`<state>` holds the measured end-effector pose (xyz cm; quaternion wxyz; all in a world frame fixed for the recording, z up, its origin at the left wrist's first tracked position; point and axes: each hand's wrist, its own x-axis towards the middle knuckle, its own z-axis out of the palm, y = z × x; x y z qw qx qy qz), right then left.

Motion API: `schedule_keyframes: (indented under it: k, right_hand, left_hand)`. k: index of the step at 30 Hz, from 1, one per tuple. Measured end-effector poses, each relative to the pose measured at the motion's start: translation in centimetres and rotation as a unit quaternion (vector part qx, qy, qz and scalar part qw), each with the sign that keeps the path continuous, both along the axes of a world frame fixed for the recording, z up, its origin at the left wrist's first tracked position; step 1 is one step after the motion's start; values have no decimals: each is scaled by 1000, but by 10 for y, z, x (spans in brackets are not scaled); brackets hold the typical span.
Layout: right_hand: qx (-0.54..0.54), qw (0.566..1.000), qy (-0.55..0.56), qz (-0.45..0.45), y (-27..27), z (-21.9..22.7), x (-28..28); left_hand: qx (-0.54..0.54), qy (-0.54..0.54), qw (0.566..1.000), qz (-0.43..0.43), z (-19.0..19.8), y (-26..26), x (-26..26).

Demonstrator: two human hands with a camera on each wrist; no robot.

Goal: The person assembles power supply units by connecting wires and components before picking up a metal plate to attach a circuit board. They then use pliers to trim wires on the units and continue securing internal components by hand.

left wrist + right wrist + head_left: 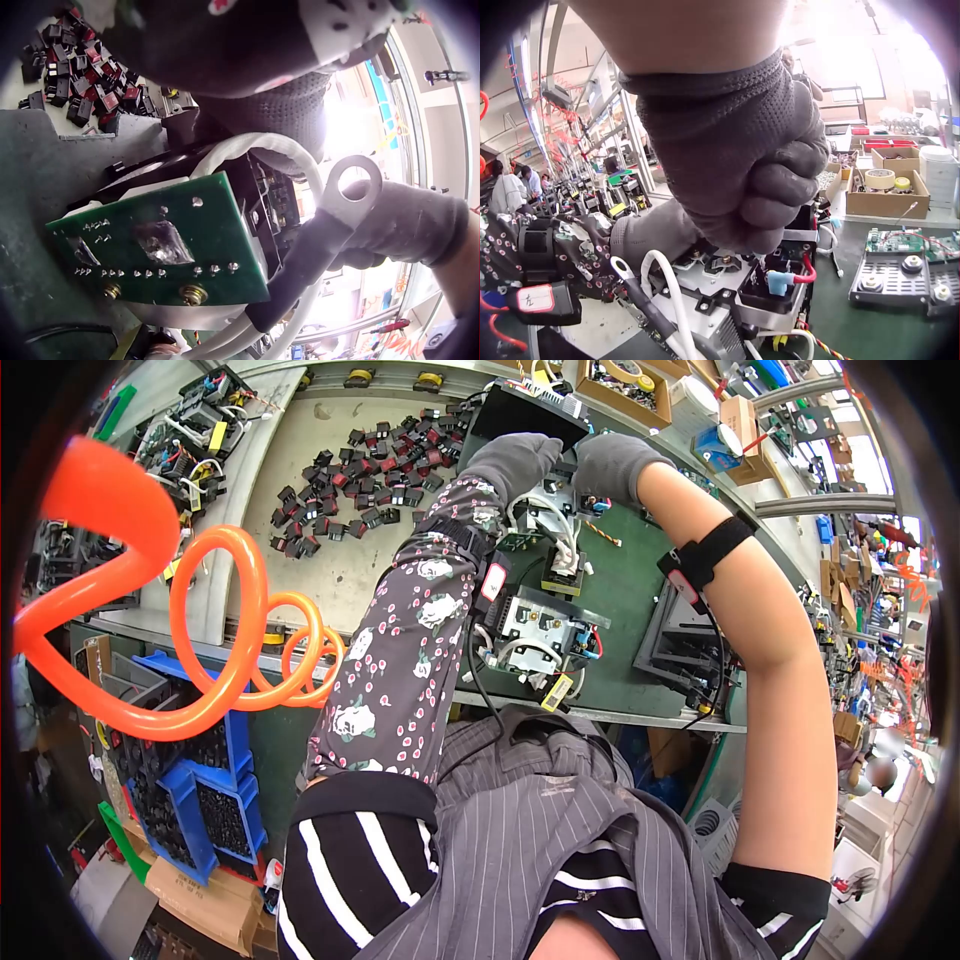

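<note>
Both hands wear dark grey knit gloves at the far end of an electronic unit with a metal casing (724, 281). My left hand (515, 460) is at the unit's far side, its fingers hidden. Curled over a black plastic housing (780, 296) is my right hand (742, 165), whose fingertips pinch a small silvery part (761, 264), mostly covered. Beside those fingertips a red wire with a blue sleeve (781, 283) enters the housing. From the unit rise a white cable (289, 146) and a ring terminal (352, 187) on a dark sleeve. A green circuit board (165, 240) faces the left wrist camera.
A second unit (535, 630) stands nearer the body on the green mat. Red and black switches (375, 475) lie heaped at left. Black panel (525, 420) sits beyond the hands, dark metal frames (680, 640) at right. An orange coiled hose (215, 610) hangs at left.
</note>
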<state>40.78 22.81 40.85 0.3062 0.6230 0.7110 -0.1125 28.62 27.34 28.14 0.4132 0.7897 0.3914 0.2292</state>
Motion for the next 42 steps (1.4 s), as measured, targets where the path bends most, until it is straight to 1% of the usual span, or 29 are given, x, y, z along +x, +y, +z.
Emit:
schedule_keyframes:
  k: [3, 4, 5, 7, 8, 9, 11, 12, 13, 14, 15, 16, 18, 20, 22, 26, 28, 29, 31, 32, 33, 34, 35, 36, 37, 38, 39, 41, 42]
  right_hand:
    - [19, 1000, 4, 21, 0, -8, 7]
    - [9, 998, 9, 61, -1, -11, 12]
    - [8, 998, 10, 61, -2, -14, 16]
    - [-22, 966, -25, 255, -3, -19, 24]
    - [-1, 976, -20, 216, -11, -12, 16]
    - [0, 976, -22, 215, -14, -10, 11]
    - [-9, 995, -36, 89, -18, -6, 6]
    - [-6, 995, -38, 87, -17, -4, 8]
    - [-29, 999, 34, -19, -15, -3, 10]
    - [-51, 985, 105, -124, -12, -2, 12]
    - [-73, 955, 175, -227, -9, -2, 14]
    - [-74, 955, 175, -227, -6, -2, 16]
    - [-116, 951, 199, -206, -3, -2, 20]
    - [-133, 947, 205, -211, 4, -7, 25]
    - [-155, 940, 199, -228, 4, -6, 28]
    - [-119, 925, 239, -271, -8, -10, 35]
    - [-56, 931, 253, -256, -15, -20, 40]
    - [-52, 931, 251, -258, -15, -19, 39]
    - [-16, 985, 137, -108, -17, -22, 33]
    - [12, 998, 43, 46, -19, -13, 23]
    - [9, 998, 43, 50, -14, -14, 23]
    - [-18, 986, -10, 166, -9, -18, 24]
    - [-45, 957, -62, 279, -5, -21, 24]
    - [-87, 944, -53, 314, 1, -20, 27]
    - [-89, 945, -51, 312, -1, -23, 30]
    - [-85, 972, 0, 220, -2, -24, 33]
    - [-79, 988, 54, 125, -4, -26, 34]
    - [-86, 994, 48, 52, -12, -34, 32]
    - [-30, 994, 56, 85, -18, -36, 31]
  left_hand:
    - [-22, 14, 1000, -1, 7, -3, -3]
    - [-2, 6, 1000, 0, 3, -1, -1]
    - [-3, 6, 1000, 0, 2, -1, -2]
    - [-17, 4, 1000, -4, 3, -2, -1]
    - [-16, 2, 1000, -5, 5, -2, -1]
    - [-35, 3, 999, -6, 6, -3, -2]
    - [-52, 1, 999, -7, 7, -2, -3]
    - [-49, -3, 999, -9, 6, -2, -3]
    - [-46, -6, 999, -9, 5, -2, -2]
    - [-21, 1, 1000, -1, 6, -2, -2]
    - [-21, 1, 1000, 0, 7, -2, -2]
    - [-31, 0, 1000, -4, 8, -1, -3]
    - [-44, 1, 999, -9, 6, -3, -3]
    - [-12, -4, 1000, -3, 6, -3, -3]
    - [-15, -2, 1000, -8, 6, -4, -3]
    - [-7, 0, 1000, -14, 11, -3, -4]
    - [-13, 2, 1000, -13, 10, -5, -3]
    - [-10, -1, 1000, -17, 12, -4, -2]
    - [-3, 24, 1000, -16, 12, -6, -3]
    - [17, 9, 1000, -7, 11, -6, -3]
    - [15, 9, 1000, -2, 11, -5, -3]
    - [15, 18, 1000, -3, 10, -4, -3]
    - [15, 27, 1000, -4, 8, -4, -2]
    - [-9, 8, 1000, -3, 5, -3, -1]
    - [-12, 9, 1000, -6, 2, -4, -1]
    - [-10, 7, 1000, -9, 4, -3, 0]
    - [-10, 7, 1000, -12, 5, -3, -1]
    - [-13, 19, 999, -29, 7, -3, -2]
    - [5, 20, 1000, -18, 7, -4, -2]
